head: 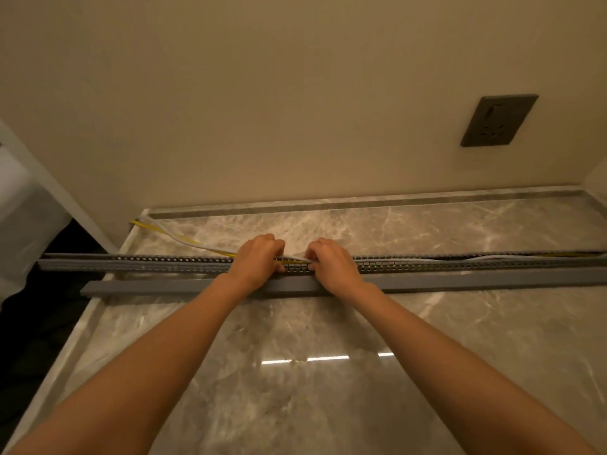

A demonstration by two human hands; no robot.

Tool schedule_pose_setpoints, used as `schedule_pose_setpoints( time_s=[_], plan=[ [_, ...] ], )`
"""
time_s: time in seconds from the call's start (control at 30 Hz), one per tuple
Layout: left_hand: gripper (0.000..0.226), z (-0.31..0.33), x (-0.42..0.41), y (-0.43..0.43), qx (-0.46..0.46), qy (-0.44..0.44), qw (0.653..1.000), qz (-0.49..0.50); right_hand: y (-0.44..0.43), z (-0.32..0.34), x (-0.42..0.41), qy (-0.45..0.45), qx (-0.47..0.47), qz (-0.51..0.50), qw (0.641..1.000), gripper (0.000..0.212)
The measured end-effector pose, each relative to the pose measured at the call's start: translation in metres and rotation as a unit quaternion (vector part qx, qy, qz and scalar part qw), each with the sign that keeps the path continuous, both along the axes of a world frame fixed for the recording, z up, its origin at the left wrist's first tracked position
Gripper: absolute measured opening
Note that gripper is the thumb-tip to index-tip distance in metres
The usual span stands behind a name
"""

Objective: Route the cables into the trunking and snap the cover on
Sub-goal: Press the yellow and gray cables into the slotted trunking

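1. Centrally, in the head view, a grey slotted trunking (164,262) runs from 9 to 3 o'clock across a marble counter (295,389), its left end overhanging the counter edge.
2. Just on the near side of it, toward 6 o'clock, the grey cover (460,280) lies parallel on the counter, off the trunking; both wrists cross above it.
3. Near the middle, the left hand (258,259) curls its fingers over the trunking's top, thumb on the near wall; it appears to press on the cables there, though a firm grip cannot be told.
4. Just beside it, toward 3 o'clock, the right hand (331,262) curls in the same way, fingertips on the white cable (297,256) that bridges the gap between the hands.
5. Toward 10 o'clock, the yellow cable (184,238) and the white one trail loose over the counter from its far left corner to the left hand.
6. Toward 3 o'clock, both cables lie inside the trunking.
7. At 2 o'clock, a dark socket (499,120) sits on the beige wall (262,93).
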State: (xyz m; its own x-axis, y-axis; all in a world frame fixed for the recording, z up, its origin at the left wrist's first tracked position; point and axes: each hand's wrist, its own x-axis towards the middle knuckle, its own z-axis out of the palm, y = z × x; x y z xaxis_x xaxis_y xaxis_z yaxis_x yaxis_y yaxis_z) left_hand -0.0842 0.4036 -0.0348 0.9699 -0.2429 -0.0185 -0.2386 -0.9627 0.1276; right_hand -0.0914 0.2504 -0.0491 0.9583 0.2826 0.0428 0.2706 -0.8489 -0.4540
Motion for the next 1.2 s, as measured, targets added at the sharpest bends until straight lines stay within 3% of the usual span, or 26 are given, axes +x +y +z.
schedule_pose_setpoints(
  time_s=[0.17,0.4,0.57,0.73,0.83,0.9,1.0,1.2],
  plan=[
    [0.009,-0.01,-0.008,0.008,0.021,-0.071,0.993,-0.097,0.007,0.004,-0.002,-0.006,-0.026,-0.019,0.999,0.014],
    [0.037,-0.013,-0.01,0.016,0.088,-0.095,0.975,-0.178,0.005,0.003,-0.009,-0.062,-0.123,0.013,0.99,0.015],
    [0.033,-0.018,-0.006,0.013,0.09,-0.129,0.966,-0.205,0.006,0.009,-0.007,-0.062,-0.182,-0.011,0.981,0.021],
    [0.027,-0.021,-0.003,0.009,0.076,-0.139,0.97,-0.183,0.011,0.003,-0.01,-0.117,-0.182,-0.029,0.976,0.016],
    [0.013,-0.016,-0.008,0.002,0.091,-0.096,0.981,-0.145,0.012,-0.006,-0.011,-0.132,-0.188,-0.036,0.973,0.035],
    [0.025,-0.02,-0.008,-0.003,0.11,-0.07,0.985,-0.112,0.012,-0.008,-0.013,-0.135,-0.187,-0.023,0.973,0.034],
    [0.026,-0.021,-0.006,-0.008,0.111,-0.059,0.987,-0.101,0.011,-0.002,-0.011,-0.096,-0.148,-0.023,0.984,0.018],
    [0.027,-0.015,-0.001,-0.004,0.069,-0.024,0.994,-0.077,0.014,0.01,0.001,-0.021,-0.203,-0.021,0.979,0.022]
  ],
)
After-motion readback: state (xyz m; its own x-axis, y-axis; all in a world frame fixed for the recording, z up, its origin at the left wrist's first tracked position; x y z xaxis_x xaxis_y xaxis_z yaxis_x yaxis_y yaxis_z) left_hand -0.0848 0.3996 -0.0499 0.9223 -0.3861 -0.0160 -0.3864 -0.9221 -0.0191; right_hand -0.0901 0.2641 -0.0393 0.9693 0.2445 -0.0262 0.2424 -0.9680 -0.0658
